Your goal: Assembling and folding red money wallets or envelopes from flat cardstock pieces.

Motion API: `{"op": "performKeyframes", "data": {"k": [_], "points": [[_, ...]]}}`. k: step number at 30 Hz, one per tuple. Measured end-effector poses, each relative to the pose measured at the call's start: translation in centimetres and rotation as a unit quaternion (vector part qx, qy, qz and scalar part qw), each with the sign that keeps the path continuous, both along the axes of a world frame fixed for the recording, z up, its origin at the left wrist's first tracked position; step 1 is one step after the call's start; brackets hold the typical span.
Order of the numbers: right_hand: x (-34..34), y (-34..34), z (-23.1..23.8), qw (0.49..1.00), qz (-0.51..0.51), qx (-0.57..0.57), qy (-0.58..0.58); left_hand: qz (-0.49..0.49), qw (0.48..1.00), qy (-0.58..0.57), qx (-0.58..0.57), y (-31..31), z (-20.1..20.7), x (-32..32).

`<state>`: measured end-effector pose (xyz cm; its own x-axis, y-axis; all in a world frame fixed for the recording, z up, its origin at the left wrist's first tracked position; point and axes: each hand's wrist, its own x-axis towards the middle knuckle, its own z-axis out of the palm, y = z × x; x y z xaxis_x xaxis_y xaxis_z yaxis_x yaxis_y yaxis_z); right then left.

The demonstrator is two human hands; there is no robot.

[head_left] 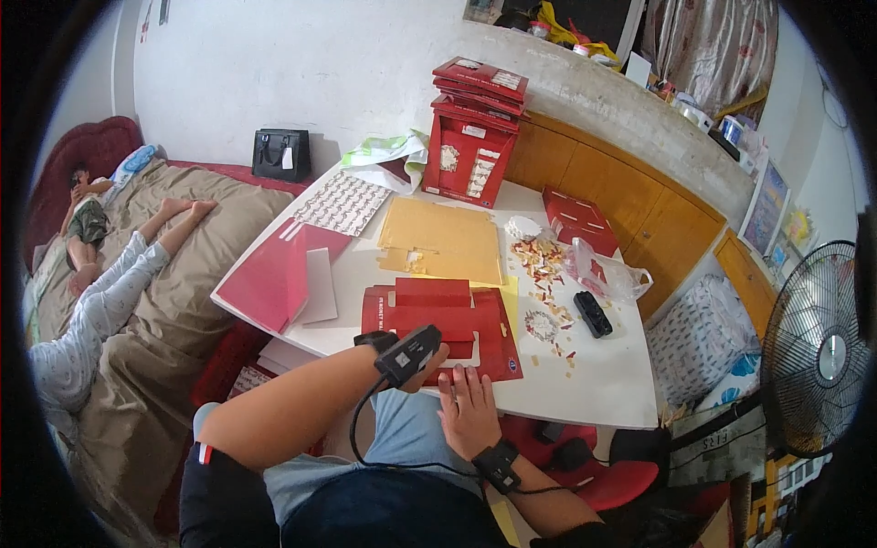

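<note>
Red card: flat sheet [491,321], lying on the white surface [607,388] at the edge nearest the person, directly ahead of the body.
Long axis of card: left to right, roughly along the near edge of the surface; one short end faces left, the other right.
Flap of card: red oblong [432,292] at the far side, its long sides also running left to right.
Left arm: forearm entering from the lower left, slanting up and rightward across the lap, elbow bent outward; black wrist unit [408,354] strapped on.
Left hand: [430,364] over the near part of the card, largely hidden by the wrist unit; state of its grip cannot be told.
Right arm: forearm entering from the lower right, slanting up and leftward; black wristband [497,466] with cable.
Right hand: [470,413] back upward, fingers long and slightly spread, pointing away from the person, tips over the card's near edge; grip wide.
Tan board: [443,235] flat, just beyond the card.
Red boxes: tall stack [473,142] at the far edge.
Pink folder: [265,288] left of the card, part standing up.
Scraps: red and cream bits [539,260], right of the board.
Black case: [593,315] right of the card, well apart from it.
</note>
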<state>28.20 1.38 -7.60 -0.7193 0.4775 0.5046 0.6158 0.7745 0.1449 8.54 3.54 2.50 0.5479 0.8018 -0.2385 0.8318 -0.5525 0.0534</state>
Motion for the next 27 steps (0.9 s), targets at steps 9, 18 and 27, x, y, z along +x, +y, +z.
{"op": "performKeyframes", "data": {"k": [9,18,27], "points": [[-0.3,-0.1,0.2,1.000,-0.022,-0.005,-0.002,0.078,0.929,-0.037,0.360,-7.9,-6.3,3.4],[-0.9,-0.8,1.1,0.998,-0.047,-0.026,-0.015,0.167,0.901,-0.095,0.389,-8.2,-9.4,3.7],[1.1,-0.1,1.7,0.996,-0.086,-0.014,0.018,0.173,0.890,-0.114,0.407,-9.4,-8.1,0.9]]}}
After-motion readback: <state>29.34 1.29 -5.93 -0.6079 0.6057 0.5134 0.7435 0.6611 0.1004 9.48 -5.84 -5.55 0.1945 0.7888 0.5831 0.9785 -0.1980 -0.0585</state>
